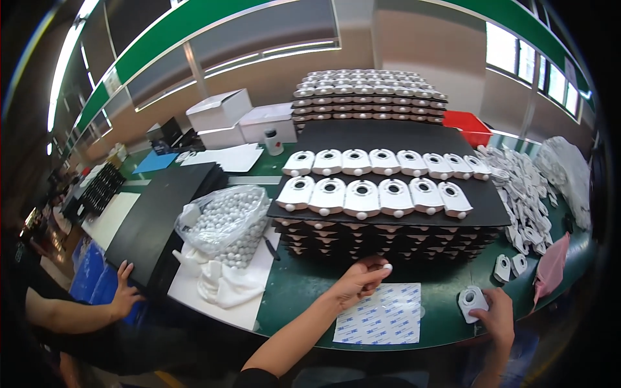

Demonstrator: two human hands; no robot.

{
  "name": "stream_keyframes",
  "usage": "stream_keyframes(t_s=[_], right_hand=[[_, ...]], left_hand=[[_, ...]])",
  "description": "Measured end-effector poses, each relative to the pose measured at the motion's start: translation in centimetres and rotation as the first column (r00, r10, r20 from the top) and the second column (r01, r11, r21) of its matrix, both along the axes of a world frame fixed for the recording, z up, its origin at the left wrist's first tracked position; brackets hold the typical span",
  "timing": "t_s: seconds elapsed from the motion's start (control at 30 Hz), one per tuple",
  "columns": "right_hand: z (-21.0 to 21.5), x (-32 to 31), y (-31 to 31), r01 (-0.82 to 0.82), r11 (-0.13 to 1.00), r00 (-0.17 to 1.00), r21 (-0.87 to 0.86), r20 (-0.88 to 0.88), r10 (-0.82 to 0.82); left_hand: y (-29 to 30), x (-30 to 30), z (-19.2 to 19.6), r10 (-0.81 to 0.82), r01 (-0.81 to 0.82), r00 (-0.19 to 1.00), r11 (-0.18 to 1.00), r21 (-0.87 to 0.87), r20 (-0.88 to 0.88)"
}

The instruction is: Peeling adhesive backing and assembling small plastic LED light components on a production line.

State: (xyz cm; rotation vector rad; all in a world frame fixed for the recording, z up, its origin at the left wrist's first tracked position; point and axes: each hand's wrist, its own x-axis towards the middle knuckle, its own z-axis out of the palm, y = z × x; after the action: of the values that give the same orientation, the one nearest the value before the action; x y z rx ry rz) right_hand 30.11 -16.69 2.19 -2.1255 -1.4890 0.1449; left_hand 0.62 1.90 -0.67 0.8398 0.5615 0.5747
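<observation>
My left hand [359, 282] pinches a small white ball [387, 267] between thumb and fingertips, just in front of the stacked trays. Below it on the green table lies a white sheet with blue marks [381, 317]. At the right, my right hand [497, 315] grips a white plastic housing [471, 299] with a round hole, close to the table's front edge. Two more white housings [502, 268] lie beyond that hand. On the top black tray [381, 129] stand two rows of similar housings [361, 198], the front ones with a white ball at the near end.
A clear bag of white balls [236, 223] sits left of the trays, near a white cloth [226, 284]. Loose white parts [517, 187] heap at the right, beside a pink cloth [552, 268]. A co-worker's hand [124, 294] touches black boards [162, 220]. A red bin [467, 128] stands behind.
</observation>
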Motion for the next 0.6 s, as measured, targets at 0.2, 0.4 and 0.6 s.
stream_keyframes(t_s=[0.2, 0.4, 0.6], right_hand=[[2.0, -3.1, 1.3, -0.137, 0.989, 0.979, -0.051, 0.146, 0.143], [1.3, -8.9, 4.6, -0.144, 0.96, 0.839, 0.239, -0.486, 0.246], [-3.8, -12.2, 7.1, -0.314, 0.917, 0.444, 0.248, -0.815, 0.372]], left_hand=[[-0.3, -0.1, 0.4, 0.01, -0.009, 1.0, 0.999, -0.04, 0.025], [0.3, 0.0, -0.6, 0.076, -0.07, 0.994, 0.994, -0.081, 0.073], [0.8, -0.5, 0.2, 0.113, -0.111, 0.993, 0.993, -0.044, 0.043]])
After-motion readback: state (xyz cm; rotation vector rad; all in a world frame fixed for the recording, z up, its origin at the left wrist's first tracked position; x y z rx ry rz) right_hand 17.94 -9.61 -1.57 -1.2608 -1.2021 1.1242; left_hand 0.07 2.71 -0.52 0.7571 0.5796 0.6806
